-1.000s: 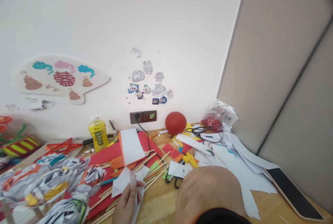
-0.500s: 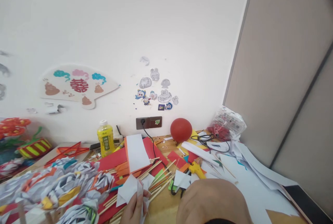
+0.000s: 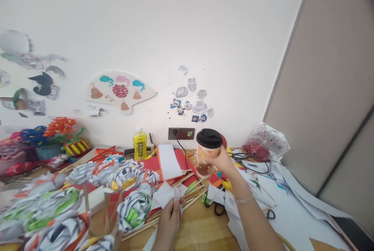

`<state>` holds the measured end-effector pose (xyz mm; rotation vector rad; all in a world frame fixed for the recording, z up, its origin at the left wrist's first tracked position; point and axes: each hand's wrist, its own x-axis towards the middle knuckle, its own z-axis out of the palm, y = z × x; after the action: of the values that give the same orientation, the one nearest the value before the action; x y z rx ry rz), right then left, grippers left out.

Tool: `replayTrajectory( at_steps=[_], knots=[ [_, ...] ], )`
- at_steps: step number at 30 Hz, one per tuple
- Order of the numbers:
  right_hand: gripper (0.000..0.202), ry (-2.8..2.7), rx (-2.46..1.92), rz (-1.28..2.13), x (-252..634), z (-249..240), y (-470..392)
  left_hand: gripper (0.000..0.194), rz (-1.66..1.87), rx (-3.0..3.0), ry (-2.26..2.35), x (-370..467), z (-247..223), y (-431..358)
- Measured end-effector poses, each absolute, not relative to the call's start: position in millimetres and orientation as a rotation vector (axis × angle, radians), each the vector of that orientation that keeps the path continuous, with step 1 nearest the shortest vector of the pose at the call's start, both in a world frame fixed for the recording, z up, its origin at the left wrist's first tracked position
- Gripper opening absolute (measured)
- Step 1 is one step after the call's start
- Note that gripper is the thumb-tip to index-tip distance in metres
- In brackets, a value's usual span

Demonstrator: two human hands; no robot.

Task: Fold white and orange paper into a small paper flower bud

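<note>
My right hand (image 3: pixel 216 161) is wrapped round a paper cup (image 3: pixel 203 154) with a black lid, held upright above the table in front of a red balloon that it mostly hides. My left hand (image 3: pixel 172 213), low in the middle, pinches a folded piece of white paper (image 3: pixel 165 195). Beside the left hand lie several thin wooden sticks (image 3: pixel 191 196). Under my right forearm are scissors with black handles (image 3: pixel 219 208) and white paper pieces. A large paper rose (image 3: pixel 134 209), white with green, sits left of my left hand.
Several white paper roses (image 3: pixel 54 206) cover the table's left side. A yellow drink bottle (image 3: pixel 140 144) stands near the wall. Red sheets, a black cable (image 3: pixel 242 158) and a plastic bag (image 3: pixel 269 142) lie along the back. Large white sheets (image 3: pixel 292 208) spread to the right.
My right hand has come up from the lower right and now holds the cup. My left hand keeps its white paper. The view has shifted left, showing more roses and wall cutouts.
</note>
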<state>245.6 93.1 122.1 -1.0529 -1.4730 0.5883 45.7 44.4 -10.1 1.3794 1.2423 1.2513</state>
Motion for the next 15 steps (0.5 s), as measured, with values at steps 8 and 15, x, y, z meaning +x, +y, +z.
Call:
replayTrajectory(
  at_steps=[8,15],
  knots=[
    [0.063,-1.177,-1.3,0.465,228,69,188,0.068,1.263,1.309,1.138,47,-13,46],
    [0.062,-1.241,-1.466,0.402,224,45,201,0.069,1.275,1.287,1.147,47,-12,46]
  ],
)
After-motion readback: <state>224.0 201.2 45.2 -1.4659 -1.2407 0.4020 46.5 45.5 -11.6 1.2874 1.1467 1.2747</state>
